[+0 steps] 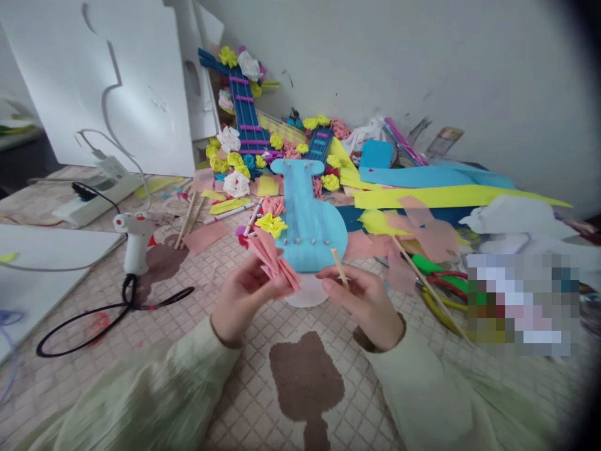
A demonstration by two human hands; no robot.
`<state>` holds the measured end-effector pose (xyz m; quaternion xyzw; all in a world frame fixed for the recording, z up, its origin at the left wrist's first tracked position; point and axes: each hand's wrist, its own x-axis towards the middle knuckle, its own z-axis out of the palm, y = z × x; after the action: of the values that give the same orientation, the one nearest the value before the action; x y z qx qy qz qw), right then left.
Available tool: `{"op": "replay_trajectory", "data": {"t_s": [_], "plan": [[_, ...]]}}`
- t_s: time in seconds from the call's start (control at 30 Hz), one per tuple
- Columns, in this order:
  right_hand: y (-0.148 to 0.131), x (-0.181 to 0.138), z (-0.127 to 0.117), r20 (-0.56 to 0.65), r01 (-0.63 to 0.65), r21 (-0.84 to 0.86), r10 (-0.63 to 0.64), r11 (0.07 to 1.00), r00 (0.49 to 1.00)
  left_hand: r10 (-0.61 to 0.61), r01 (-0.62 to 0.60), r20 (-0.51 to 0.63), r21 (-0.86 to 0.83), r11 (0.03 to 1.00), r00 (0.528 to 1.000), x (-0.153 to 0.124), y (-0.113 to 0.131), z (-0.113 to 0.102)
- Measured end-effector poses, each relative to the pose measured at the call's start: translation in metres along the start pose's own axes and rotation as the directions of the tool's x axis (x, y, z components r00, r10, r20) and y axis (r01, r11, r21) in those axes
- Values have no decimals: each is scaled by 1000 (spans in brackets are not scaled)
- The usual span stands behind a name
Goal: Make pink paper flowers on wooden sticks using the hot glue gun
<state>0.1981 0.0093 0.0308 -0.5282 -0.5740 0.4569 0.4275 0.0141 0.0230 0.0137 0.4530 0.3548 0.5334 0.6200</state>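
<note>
My left hand (248,291) is closed on a bundle of pink crepe paper strips (272,260), which fan upward from the fingers. A thin wooden stick (339,266) rises from the closed fingers of my right hand (364,297). Just beyond both hands is a light blue guitar-shaped cutout (312,216) with strings and small pegs along its neck and body. A yellow crepe paper flower (271,224) sits at its left edge. Below the cutout a pale rounded piece (307,291) shows, partly covered.
On the left, a white hot glue gun (136,241) stands near a power strip (98,197). Behind, a dark blue paper guitar neck (246,113) leans among paper flowers. Yellow (451,196) and blue strips, scissors (446,288) and scraps lie on the right.
</note>
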Motion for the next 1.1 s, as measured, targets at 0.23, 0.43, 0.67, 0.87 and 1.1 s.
{"op": "replay_trajectory", "data": {"t_s": [0.23,0.43,0.67,0.87,1.1], "plan": [[7,3,4,274,-54,123,18,991,962,-182,116,335,207,971,925,-8,-6,9],[10,8,1,206,-103,170,67,980,976,-57,8,192,246,969,980,-6,-10,6],[11,13,-4,131,-161,285,128,945,983,315,-280,-177,196,940,932,0,9,-10],[9,12,-3,167,-238,440,181,866,969,695,-593,-604,413,691,390,-5,62,-49],[7,15,-2,212,-340,571,266,747,940,562,-336,-118,695,636,819,-30,44,-23]]}}
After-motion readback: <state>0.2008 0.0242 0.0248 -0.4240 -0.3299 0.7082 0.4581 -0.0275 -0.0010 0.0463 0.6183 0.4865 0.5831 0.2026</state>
